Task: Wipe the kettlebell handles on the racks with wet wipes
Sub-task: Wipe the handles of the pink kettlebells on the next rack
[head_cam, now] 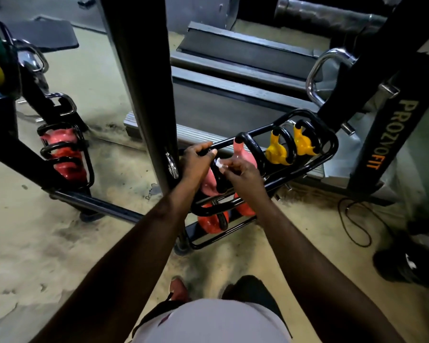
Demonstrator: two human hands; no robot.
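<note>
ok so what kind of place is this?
Likely a gym: pink kettlebells and yellow kettlebells sit on a black rack, a treadmill lies behind it, and a branded machine upright stands at the right.

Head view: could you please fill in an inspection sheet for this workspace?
Surface: floor, beige with dark scuffs.
Job's things: black rack holds pink kettlebells and yellow kettlebells; white wipe.
Clutter: nothing seen.
Hands: left hand grips the rack's top rail; right hand pinches the wipe.
Cables: black cable loops on the floor, right.
Surroundings: treadmill behind; black post; second rack at left.
</note>
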